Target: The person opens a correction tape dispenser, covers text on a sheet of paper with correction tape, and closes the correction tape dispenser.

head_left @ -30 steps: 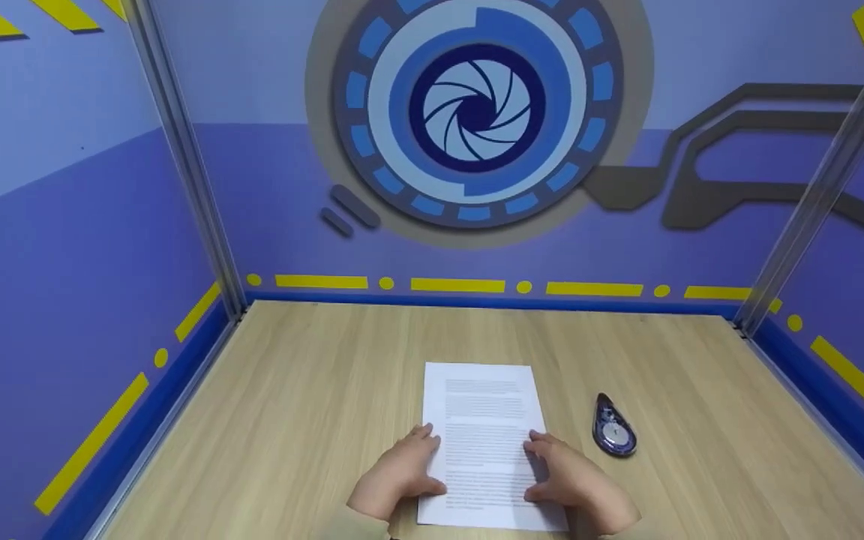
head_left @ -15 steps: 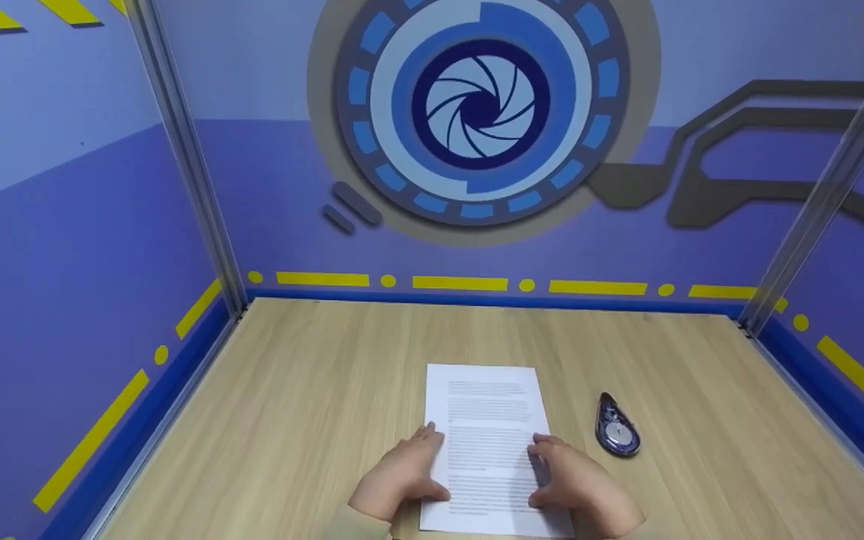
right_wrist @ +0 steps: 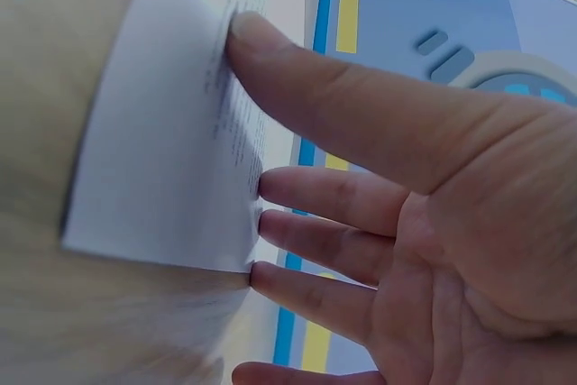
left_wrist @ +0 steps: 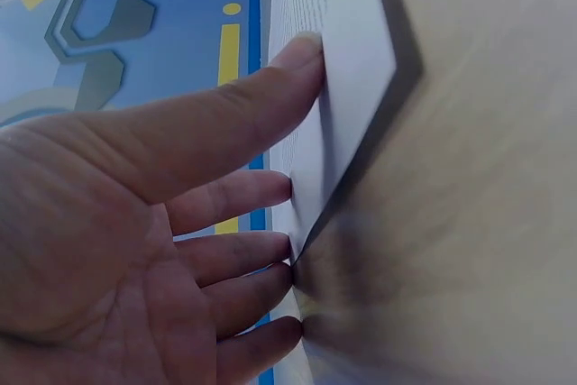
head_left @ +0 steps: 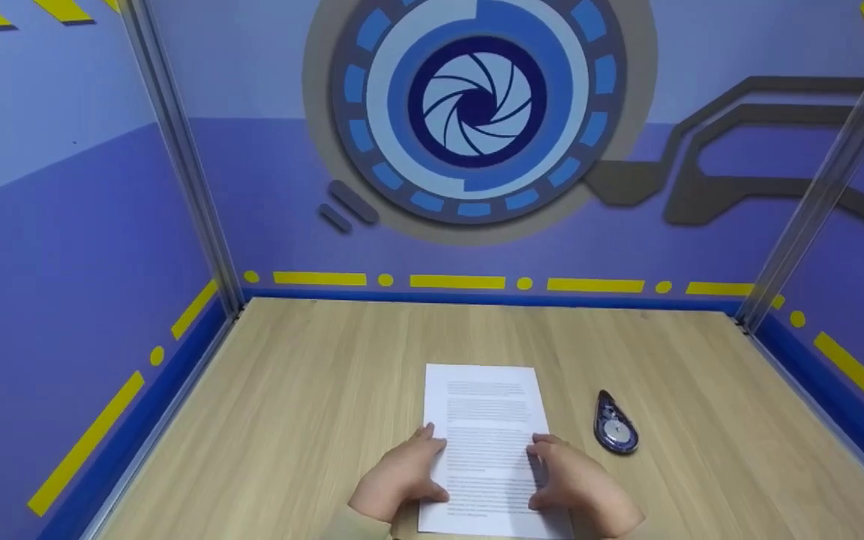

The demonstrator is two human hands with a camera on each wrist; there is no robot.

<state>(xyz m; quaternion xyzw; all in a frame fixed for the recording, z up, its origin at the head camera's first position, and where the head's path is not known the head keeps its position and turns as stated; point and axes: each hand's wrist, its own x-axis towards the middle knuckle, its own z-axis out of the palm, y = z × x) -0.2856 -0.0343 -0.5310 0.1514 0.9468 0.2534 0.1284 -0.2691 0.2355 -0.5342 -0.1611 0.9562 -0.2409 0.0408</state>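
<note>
Showing a printed white sheet of paper [head_left: 486, 420] flat on the wood-grain bench [head_left: 312, 390], front and centre, between the left hand [head_left: 400, 474] and the right hand [head_left: 580, 481]. Running lengthwise from the person's side toward the patterned back wall [head_left: 267, 210], with one short edge facing that wall and rows of print, too small to read, crossing from side to side. Touched at both long edges by unclenched hands, with fingers extended and spread and thumbs laid on the printed face, resting rather than grasping. Accompanied to the right, near the right hand, by a dark teardrop-shaped device [head_left: 616, 426], aimed narrow end toward the back wall and slightly leftward. Barely altered from half a second and a full second earlier: lying in the same spot, turned the same way, framed by hands in nearly the same pose, with just a slight shift of the whole head view.
</note>
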